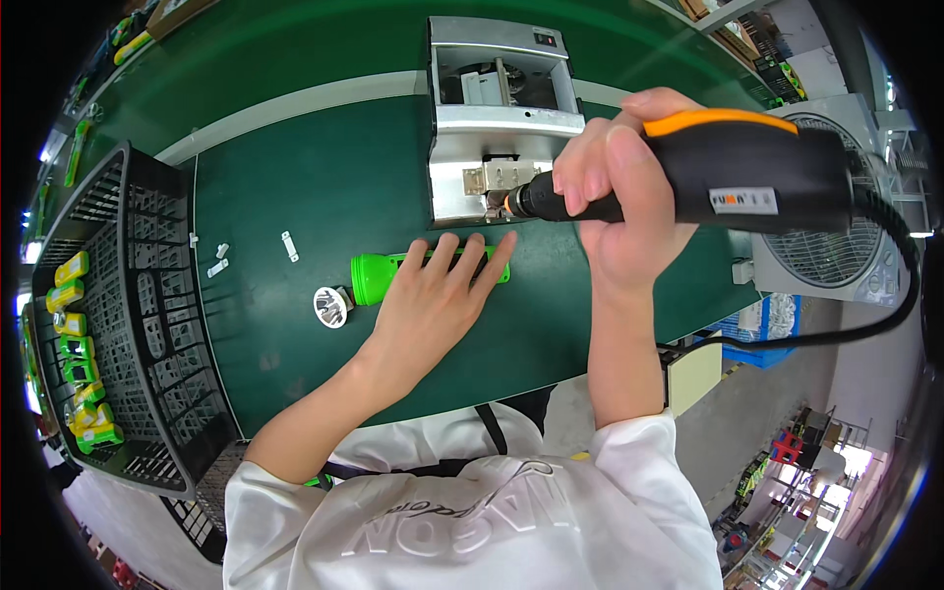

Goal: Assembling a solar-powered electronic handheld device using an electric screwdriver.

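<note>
My right hand [629,197] is wrapped round a black electric screwdriver [747,167] with an orange strip, its cord running off to the right. The screwdriver's tip is at the small metal outlet of a silver screw feeder [506,118]; whether a screw is on the bit is too small to tell. My left hand [433,285] lies across a bright green flashlight body [372,279], holding it on the table, fingers spread over it and thumb hidden. At the body's left end sits a round silver reflector [332,307], its connection to the body partly unclear.
Small white plastic pieces [289,246] lie on the green table [265,364]. On the left stands a black crate [162,324] beside yellow and green flashlight parts [79,354]. A grey fan [816,211] is at the right, above a blue bin [762,334].
</note>
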